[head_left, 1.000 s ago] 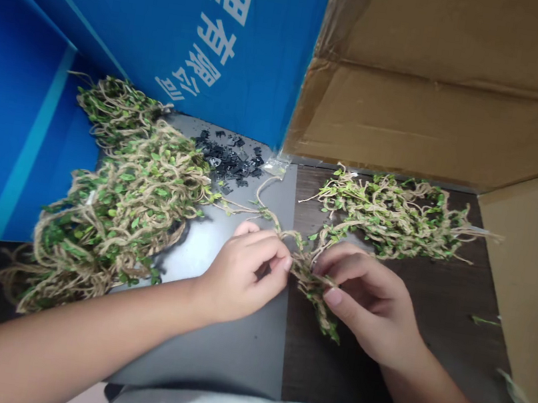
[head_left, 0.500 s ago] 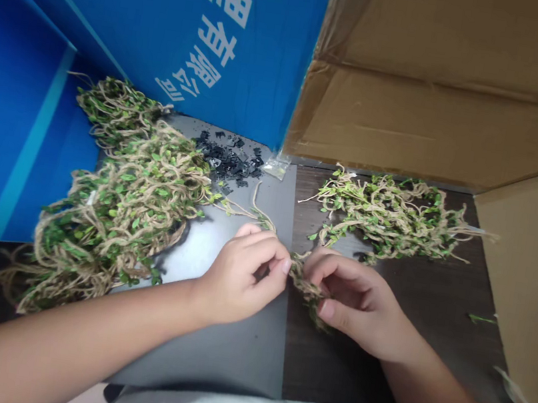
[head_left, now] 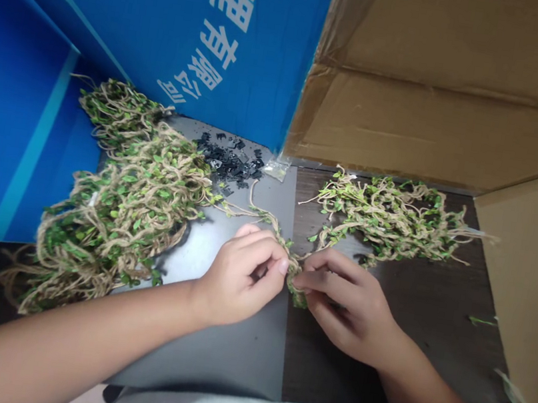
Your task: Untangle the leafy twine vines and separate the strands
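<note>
Between my hands is a twine garland (head_left: 296, 293) with small green leaves, partly bunched up. My left hand (head_left: 250, 276) pinches it, thumb against bent forefinger. My right hand (head_left: 347, 304) has its fingertips closed on the bunched part from the other side; its exact grip is partly hidden. One twine end runs from my left hand toward the big heap of leafy twine garlands (head_left: 139, 189) on the left. Beyond my right hand lies a smaller pile of the same garlands (head_left: 388, 213), and a leafy strand leads from it toward my fingers.
Small black flakes (head_left: 232, 159) are scattered at the back, beside a little clear plastic bag (head_left: 277, 168). A blue printed panel (head_left: 255, 92) and a cardboard wall (head_left: 391, 125) close off the back. A loose green sprig (head_left: 481, 321) lies at the right.
My right hand's fingers have come in closer to my left hand and turned over the bunched twine. The left hand stays almost in place.
</note>
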Available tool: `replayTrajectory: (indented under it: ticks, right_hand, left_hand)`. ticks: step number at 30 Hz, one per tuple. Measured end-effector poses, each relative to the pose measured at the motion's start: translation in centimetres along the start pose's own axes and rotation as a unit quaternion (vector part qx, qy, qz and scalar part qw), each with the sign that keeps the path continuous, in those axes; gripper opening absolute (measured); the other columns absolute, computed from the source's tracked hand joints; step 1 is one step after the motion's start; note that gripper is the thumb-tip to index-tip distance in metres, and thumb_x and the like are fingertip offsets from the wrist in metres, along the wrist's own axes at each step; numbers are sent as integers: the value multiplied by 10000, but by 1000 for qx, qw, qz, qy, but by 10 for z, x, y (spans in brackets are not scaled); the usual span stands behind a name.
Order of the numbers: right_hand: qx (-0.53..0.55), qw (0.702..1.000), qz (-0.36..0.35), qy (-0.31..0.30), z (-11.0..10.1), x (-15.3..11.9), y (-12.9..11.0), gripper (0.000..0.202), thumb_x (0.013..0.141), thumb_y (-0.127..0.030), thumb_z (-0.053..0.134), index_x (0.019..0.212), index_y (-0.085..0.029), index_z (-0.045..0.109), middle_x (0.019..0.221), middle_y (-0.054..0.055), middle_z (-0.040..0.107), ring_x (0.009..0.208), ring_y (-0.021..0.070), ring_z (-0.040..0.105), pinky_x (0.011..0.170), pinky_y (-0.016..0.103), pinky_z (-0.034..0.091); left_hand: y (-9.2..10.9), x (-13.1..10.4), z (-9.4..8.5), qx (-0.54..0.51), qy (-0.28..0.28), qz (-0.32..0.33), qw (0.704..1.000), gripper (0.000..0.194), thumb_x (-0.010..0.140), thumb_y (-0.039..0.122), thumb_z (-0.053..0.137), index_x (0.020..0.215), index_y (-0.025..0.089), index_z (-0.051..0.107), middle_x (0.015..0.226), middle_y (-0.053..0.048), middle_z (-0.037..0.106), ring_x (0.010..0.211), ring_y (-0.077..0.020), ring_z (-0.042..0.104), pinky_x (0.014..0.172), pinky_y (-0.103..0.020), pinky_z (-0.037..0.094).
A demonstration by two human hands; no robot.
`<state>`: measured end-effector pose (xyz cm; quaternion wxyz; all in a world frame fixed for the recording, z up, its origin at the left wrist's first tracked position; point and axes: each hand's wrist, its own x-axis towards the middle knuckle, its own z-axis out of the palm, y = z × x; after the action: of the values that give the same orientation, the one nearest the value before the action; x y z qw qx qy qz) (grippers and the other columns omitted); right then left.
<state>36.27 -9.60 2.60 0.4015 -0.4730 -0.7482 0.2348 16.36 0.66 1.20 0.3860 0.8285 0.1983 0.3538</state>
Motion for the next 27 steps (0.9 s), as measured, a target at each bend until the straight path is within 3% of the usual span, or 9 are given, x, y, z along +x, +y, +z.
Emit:
replayTrajectory:
  ticks: [11, 16, 20, 27]
  right_hand:
    - [-81, 997, -19, -3, 0, -1, 1, 382, 967, -39, 558, 1261, -244, 690, 1022, 87, 665, 860, 192, 624, 738, 333, 519]
    - [-49, 999, -6, 21, 0, 0, 3, 467, 952, 2, 534, 1335, -239, 647, 1078, 94, 725, 941, 204, 681, 820, 353, 564]
    - [-41, 998, 0, 55, -2, -1, 4, 497, 938, 36, 516, 1340, -222, 658, 1153, 99, 743, 1023, 189, 714, 889, 333, 587]
    - [-104, 992, -47, 58, 2, -7, 7, 570, 930, 34, 556, 1445, -201, 621, 1275, 95, 761, 1165, 185, 727, 1005, 317, 582]
  left_hand:
    - [0, 1, 1, -2, -8, -24, 1000, 206, 1048, 207, 555, 859, 171, 629, 772, -14, 661, 730, -124, 597, 752, -300, 438]
    - [0, 0, -1, -27, -8, -26, 999, 93, 1012, 208, 607, 1039, 168, 687, 836, -20, 686, 737, -117, 624, 754, -290, 485]
    - [0, -1, 0, -30, 1, -9, 1000, 233, 949, 194, 692, 1179, 162, 686, 960, -38, 713, 750, -109, 642, 801, -301, 520]
    - [-2, 1, 2, 18, 37, 6, 999, 251, 898, 243, 808, 1122, 183, 713, 906, -11, 710, 789, -118, 641, 824, -310, 500]
